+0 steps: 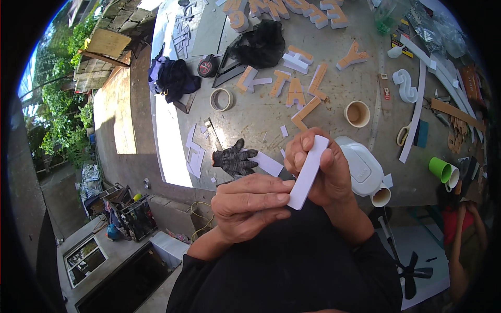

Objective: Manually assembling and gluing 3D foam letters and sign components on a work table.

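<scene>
A white, straight foam-board-like bar (pixel 309 173) is held aslant in front of my chest, its upper end leaning right. My left hand (pixel 253 204) pinches its lower end between the fingers. Around its upper part, my right hand (pixel 334 175) is closed, with the thumb on the right side and the fingers on the left. Beyond my hands lie several letter-shaped pieces with tan faces and white sides, among them an angled one (pixel 307 112) close to my right hand. A dark grey work glove (pixel 235 159) rests left of the bar, over a flat white strip (pixel 265 163).
White lidded container (pixel 359 166) and cup (pixel 381 196) stand right of my hands; another cup (pixel 357 113) is farther off. Tape roll (pixel 222 99), tape measure (pixel 207 66) and dark cloth (pixel 172 78) lie left. Scissors (pixel 403 134) and a green cup (pixel 440 169) are right. Another person's arm (pixel 458 250) shows lower right.
</scene>
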`<state>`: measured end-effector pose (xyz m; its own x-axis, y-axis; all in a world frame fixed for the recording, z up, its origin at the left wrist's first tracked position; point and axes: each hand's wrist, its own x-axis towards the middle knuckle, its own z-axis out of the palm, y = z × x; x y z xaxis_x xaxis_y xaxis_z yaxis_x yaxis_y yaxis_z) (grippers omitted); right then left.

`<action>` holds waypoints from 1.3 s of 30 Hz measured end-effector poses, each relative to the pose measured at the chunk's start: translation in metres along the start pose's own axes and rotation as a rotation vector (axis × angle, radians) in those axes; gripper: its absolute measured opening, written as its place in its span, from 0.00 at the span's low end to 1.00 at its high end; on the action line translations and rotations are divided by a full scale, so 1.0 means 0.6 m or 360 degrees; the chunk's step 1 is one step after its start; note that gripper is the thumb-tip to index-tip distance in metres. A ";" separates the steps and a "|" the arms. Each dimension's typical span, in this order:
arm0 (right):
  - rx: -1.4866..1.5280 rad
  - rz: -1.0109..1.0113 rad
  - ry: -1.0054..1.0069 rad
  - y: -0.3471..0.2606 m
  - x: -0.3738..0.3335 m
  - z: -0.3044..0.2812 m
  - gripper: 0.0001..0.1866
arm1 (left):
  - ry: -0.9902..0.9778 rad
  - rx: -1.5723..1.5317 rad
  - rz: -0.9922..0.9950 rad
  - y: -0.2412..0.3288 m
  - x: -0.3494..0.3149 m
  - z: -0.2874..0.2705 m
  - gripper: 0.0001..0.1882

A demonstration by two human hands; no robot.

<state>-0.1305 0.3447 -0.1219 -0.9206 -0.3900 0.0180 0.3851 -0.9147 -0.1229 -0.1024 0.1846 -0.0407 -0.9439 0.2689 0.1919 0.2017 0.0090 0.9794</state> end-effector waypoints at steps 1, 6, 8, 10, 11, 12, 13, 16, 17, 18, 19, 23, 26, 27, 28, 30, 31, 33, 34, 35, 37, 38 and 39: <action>0.0030 0.0030 -0.0039 0.002 0.001 -0.001 0.20 | 0.0026 -0.0004 0.0003 -0.001 0.000 -0.002 0.17; 0.0008 0.0026 -0.0004 0.010 -0.001 0.003 0.20 | 0.0035 0.0038 -0.0027 0.003 0.000 -0.007 0.15; -0.0036 -0.0008 0.0007 0.011 -0.002 0.003 0.20 | 0.0046 0.0100 0.0015 0.004 -0.001 -0.005 0.15; -0.0043 -0.0022 -0.0043 0.011 -0.002 0.001 0.19 | 0.0050 0.0147 0.0046 0.004 -0.002 -0.003 0.14; -0.0047 0.0000 -0.0021 0.011 -0.002 0.000 0.19 | 0.0054 0.0150 0.0043 0.004 -0.003 -0.003 0.14; -0.0059 -0.0020 -0.0020 0.012 -0.002 -0.001 0.19 | 0.0059 0.0154 0.0041 0.004 -0.004 -0.004 0.14; -0.0069 -0.0039 -0.0019 0.012 -0.003 -0.001 0.18 | 0.0061 0.0154 0.0042 0.004 -0.005 -0.005 0.14; -0.0172 -0.0083 0.0006 0.011 -0.006 -0.002 0.18 | 0.0081 0.0260 0.0013 0.003 -0.008 -0.009 0.12; -0.0158 -0.0076 0.0004 0.010 -0.006 -0.002 0.18 | 0.0009 0.0346 0.0101 0.001 -0.008 -0.011 0.17; -0.0233 -0.0101 0.0006 0.010 -0.005 -0.003 0.18 | 0.0003 0.0402 0.0179 0.000 -0.008 -0.011 0.22; -0.0303 -0.0149 -0.0022 0.010 -0.004 -0.004 0.19 | -0.0061 0.0431 0.0185 -0.004 -0.010 -0.007 0.22; -0.0150 -0.0097 -0.0048 0.015 0.013 -0.015 0.18 | 0.0185 0.0359 0.0306 -0.011 -0.023 0.024 0.44; 0.0228 0.0009 -0.0227 0.024 0.024 -0.023 0.19 | 0.0106 0.0404 0.0328 -0.015 -0.024 0.034 0.48; 0.0196 0.0017 -0.0199 0.026 0.026 -0.024 0.19 | 0.0082 0.0409 0.0321 -0.015 -0.022 0.035 0.48; 0.0265 0.0021 -0.0264 0.027 0.028 -0.026 0.19 | 0.0095 0.0384 0.0326 -0.014 -0.020 0.036 0.48; 0.0325 0.0031 -0.0325 0.028 0.028 -0.026 0.20 | 0.0055 0.0339 0.0369 -0.013 -0.014 0.036 0.46; 0.0344 0.0041 -0.0361 0.027 0.028 -0.025 0.20 | 0.0061 0.0330 0.0374 -0.012 -0.013 0.037 0.46; 0.0364 0.0054 -0.0397 0.027 0.029 -0.023 0.20 | 0.0069 0.0270 0.0351 -0.010 -0.011 0.039 0.44; 0.0341 0.0036 -0.0388 0.026 0.030 -0.023 0.20 | 0.0072 0.0269 0.0347 -0.010 -0.010 0.039 0.44; 0.0318 0.0015 -0.0388 0.026 0.030 -0.022 0.20 | 0.0088 0.0268 0.0346 -0.010 -0.011 0.040 0.43; 0.0294 0.0015 -0.0380 0.024 0.031 -0.021 0.20 | 0.0101 0.0268 0.0346 -0.010 -0.011 0.038 0.42; 0.0266 0.0017 -0.0374 0.023 0.031 -0.021 0.19 | 0.0099 0.0282 0.0346 -0.010 -0.012 0.037 0.42; 0.0273 0.0013 -0.0376 0.021 0.031 -0.021 0.19 | 0.0097 0.0298 0.0345 -0.011 -0.013 0.035 0.42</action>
<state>-0.1433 0.3270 -0.1357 -0.8848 -0.3927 0.2508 0.4160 -0.9082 0.0455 -0.0908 0.2027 -0.0498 -0.8862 0.2257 0.4046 0.4400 0.1366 0.8876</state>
